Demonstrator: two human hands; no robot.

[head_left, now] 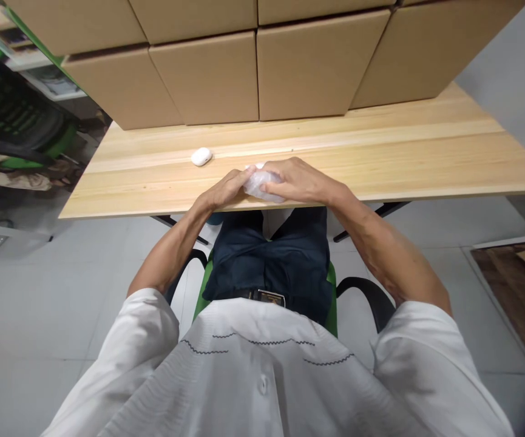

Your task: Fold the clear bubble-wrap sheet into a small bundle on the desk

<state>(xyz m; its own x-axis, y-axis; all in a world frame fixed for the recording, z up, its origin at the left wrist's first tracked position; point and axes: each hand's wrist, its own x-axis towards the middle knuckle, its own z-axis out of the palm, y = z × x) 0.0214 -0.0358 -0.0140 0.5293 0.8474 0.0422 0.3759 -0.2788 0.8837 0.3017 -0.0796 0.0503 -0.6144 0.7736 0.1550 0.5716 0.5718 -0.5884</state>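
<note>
Between my two hands, at the front edge of the wooden table (380, 145), is a small bundle of whitish translucent wrap (258, 186). It looks like bubble wrap or thin plastic; whatever is inside it cannot be made out. My left hand (228, 187) grips its left end, thumb on top. From the right, my right hand (292, 179) closes round it with thumb and fingers. A small white rounded case (201, 156), like an earbud case, lies on the table beyond my left hand, touched by neither hand.
Brown cardboard boxes (305, 73) stand stacked in a row along the table's far side. I sit on a green chair (203, 285) with black armrests. Another chair (20, 115) and a white shelf (48, 79) are at the left, a brown mat (517, 291) on the floor at right.
</note>
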